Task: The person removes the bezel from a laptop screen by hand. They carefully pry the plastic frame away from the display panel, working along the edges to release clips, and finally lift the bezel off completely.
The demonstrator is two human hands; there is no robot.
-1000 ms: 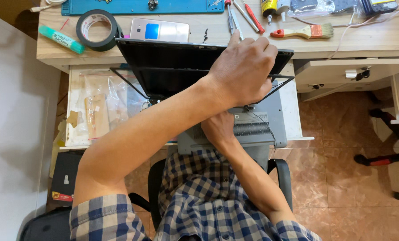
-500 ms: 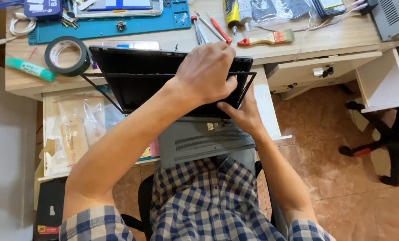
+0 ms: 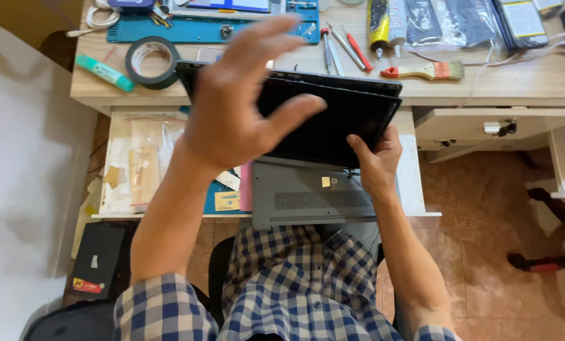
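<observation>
A grey laptop base (image 3: 314, 197) rests underside-up over an open drawer, in front of my lap. Its black screen panel (image 3: 333, 117) stands tilted against the desk's front edge. My right hand (image 3: 374, 159) grips the panel's lower right corner. Raised above the panel's left half, apart from it, is my left hand (image 3: 241, 104), fingers spread and holding nothing.
The wooden desk (image 3: 522, 82) carries a roll of black tape (image 3: 151, 61), a green marker (image 3: 104, 72), screwdrivers (image 3: 349, 47), a paintbrush (image 3: 424, 69), a glue tube (image 3: 377, 19) and a blue mat (image 3: 188, 30). The open drawer (image 3: 115, 161) holds plastic bags. A black box (image 3: 96, 259) lies on the floor.
My left hand has lifted off the panel's top edge and opened, fingers spread. The right hand still holds the panel's lower corner. The view has shifted.
</observation>
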